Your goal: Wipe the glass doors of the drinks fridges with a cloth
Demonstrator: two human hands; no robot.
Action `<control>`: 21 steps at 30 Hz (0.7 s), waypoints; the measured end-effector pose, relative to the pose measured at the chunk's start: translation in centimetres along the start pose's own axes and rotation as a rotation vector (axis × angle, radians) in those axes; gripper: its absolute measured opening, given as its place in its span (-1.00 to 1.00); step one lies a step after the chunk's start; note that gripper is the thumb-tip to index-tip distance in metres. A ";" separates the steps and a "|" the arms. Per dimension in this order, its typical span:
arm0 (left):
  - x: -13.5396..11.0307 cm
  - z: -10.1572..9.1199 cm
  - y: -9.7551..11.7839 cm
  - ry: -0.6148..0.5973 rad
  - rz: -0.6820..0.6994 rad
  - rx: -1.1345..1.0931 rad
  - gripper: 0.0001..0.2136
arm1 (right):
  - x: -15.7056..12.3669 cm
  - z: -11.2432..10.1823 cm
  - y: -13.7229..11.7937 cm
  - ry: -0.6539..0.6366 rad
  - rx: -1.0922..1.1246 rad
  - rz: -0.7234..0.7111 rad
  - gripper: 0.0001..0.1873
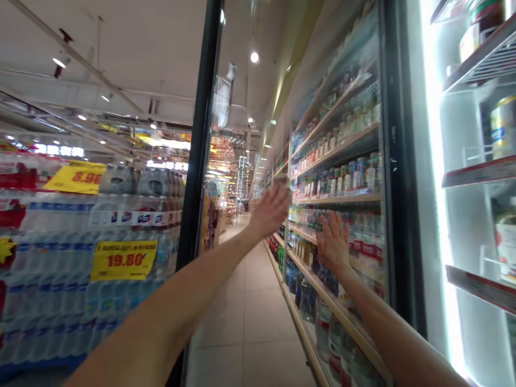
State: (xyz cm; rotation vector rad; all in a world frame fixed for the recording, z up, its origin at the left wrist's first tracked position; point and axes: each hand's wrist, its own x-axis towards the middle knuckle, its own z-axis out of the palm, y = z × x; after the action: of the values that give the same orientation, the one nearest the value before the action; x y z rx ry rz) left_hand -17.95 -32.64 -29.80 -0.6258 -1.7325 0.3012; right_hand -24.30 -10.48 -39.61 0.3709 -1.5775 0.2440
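Note:
A tall glass door (242, 301) in a black frame stands in front of me. My left hand (271, 210) reaches to the middle of the pane with its fingers stretched out, slightly smeared by motion. Just beyond its fingertips is a small greyish patch, too blurred to make out. Lower and further right, my right hand (334, 243) is raised with its palm toward the glass and its fingers apart. It seems to lie against the pane, though contact is hard to confirm. Shelves of bottles (342, 180) show in the glass behind both hands.
At the right, a lit cooler (463, 226) has shelves with cans and bottles. Stacked packs of bottled water (52, 258) stand at the left, with yellow price signs (123, 260). A tiled floor (229, 328) runs along the aisle.

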 end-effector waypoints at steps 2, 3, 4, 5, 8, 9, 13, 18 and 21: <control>-0.9 1.0 2.2 -0.125 0.272 -0.041 -0.63 | 0.1 -0.1 0.0 -0.003 -0.002 -0.014 -0.41; -0.9 1.0 2.2 -0.154 0.314 -0.044 -0.63 | 0.2 -0.2 0.0 -0.004 -0.003 -0.018 -0.41; -0.5 0.5 1.4 -0.154 0.278 -0.034 -0.62 | 0.1 -0.2 0.0 -0.006 -0.004 -0.021 -0.41; 0.2 -0.2 0.1 -0.122 0.170 -0.012 -0.61 | 0.1 -0.2 0.0 -0.004 -0.005 -0.025 -0.41; 2.2 -2.8 -5.0 0.084 -0.287 0.084 -0.57 | -0.1 -0.2 0.0 0.002 -0.014 -0.021 -0.40; 2.3 -3.3 -6.0 0.131 -0.333 0.102 -0.56 | -0.1 -0.1 0.0 0.009 -0.018 -0.017 -0.41; -2.0 -2.8 -3.5 0.070 -0.057 0.083 -0.62 | -0.3 0.1 -0.4 0.039 -0.035 -0.014 -0.43; -6.6 -2.4 -1.8 -0.118 0.467 0.006 -0.65 | -0.5 0.1 -0.6 0.044 -0.045 -0.024 -0.41; -5.0 -4.2 -6.2 0.012 0.123 0.062 -0.61 | -0.5 -0.1 -0.7 0.028 -0.049 -0.019 -0.39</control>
State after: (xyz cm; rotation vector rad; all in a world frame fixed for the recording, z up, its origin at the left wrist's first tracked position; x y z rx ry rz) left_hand -14.76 -41.06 -29.57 -0.6886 -1.6701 0.4344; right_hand -23.96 -11.06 -40.12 0.3432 -1.5492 0.1950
